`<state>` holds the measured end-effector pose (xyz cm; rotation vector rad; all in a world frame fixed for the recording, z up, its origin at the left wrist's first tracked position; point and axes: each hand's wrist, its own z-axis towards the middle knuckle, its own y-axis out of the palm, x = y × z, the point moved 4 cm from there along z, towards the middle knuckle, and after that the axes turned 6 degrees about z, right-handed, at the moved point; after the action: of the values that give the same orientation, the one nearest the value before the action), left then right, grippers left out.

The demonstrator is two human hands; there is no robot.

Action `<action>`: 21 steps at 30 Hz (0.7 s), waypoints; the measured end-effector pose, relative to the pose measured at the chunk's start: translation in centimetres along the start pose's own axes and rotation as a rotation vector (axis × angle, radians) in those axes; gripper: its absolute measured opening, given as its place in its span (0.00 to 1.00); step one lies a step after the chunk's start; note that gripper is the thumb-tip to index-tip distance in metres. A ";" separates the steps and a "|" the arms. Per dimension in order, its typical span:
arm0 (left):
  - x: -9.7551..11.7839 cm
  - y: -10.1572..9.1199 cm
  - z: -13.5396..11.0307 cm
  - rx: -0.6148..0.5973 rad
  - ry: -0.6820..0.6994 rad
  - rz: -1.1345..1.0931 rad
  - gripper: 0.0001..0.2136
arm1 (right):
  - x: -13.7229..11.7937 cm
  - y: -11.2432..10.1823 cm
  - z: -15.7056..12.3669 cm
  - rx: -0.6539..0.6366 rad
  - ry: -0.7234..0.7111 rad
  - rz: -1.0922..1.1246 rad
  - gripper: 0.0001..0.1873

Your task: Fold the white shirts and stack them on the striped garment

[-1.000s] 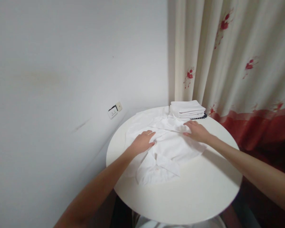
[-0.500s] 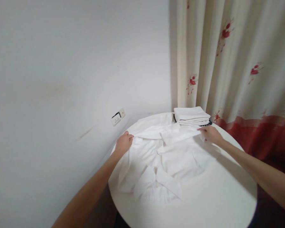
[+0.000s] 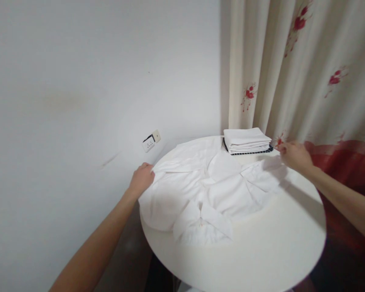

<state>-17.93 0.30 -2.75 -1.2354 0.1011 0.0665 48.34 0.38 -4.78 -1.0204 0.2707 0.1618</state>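
Observation:
A white collared shirt [image 3: 182,194] lies spread out, its collar [image 3: 202,225] toward me and its fabric wrinkled. My left hand [image 3: 142,178] is closed around the shirt's left edge, near the table rim. On the far right, my right hand [image 3: 296,156] pinches the end of the shirt's right sleeve [image 3: 267,172], slightly raised; its fingertips partly hide the cloth there. The shirt's lower part reaches away from me toward the wall.
Under the shirt is a round white table [image 3: 261,251]. A stack of folded white cloth [image 3: 246,140] rests on a dark-edged tray [image 3: 252,153] at the back right. Behind are a wall with a socket [image 3: 148,144] and a flowered curtain [image 3: 270,73].
My hands have moved apart, left hand leftward and right hand rightward. The right part of the shirt has been drawn out to the right, away from in front of the stack.

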 end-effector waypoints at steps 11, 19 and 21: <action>7.9 4.1 -0.5 -0.111 0.279 -0.035 0.21 | -16.0 8.7 -2.3 -0.457 -0.308 0.001 0.23; 6.0 2.9 -5.1 -0.147 0.017 0.158 0.21 | -15.8 8.9 -3.7 -0.466 -0.330 -0.030 0.21; 5.6 3.1 -5.6 -0.183 -0.003 0.204 0.22 | -15.9 8.8 -3.9 -0.459 -0.332 -0.028 0.20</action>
<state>-12.89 -4.00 -8.08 -1.4050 0.2219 0.2594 30.30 1.44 -9.17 -1.4288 -0.0905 0.3757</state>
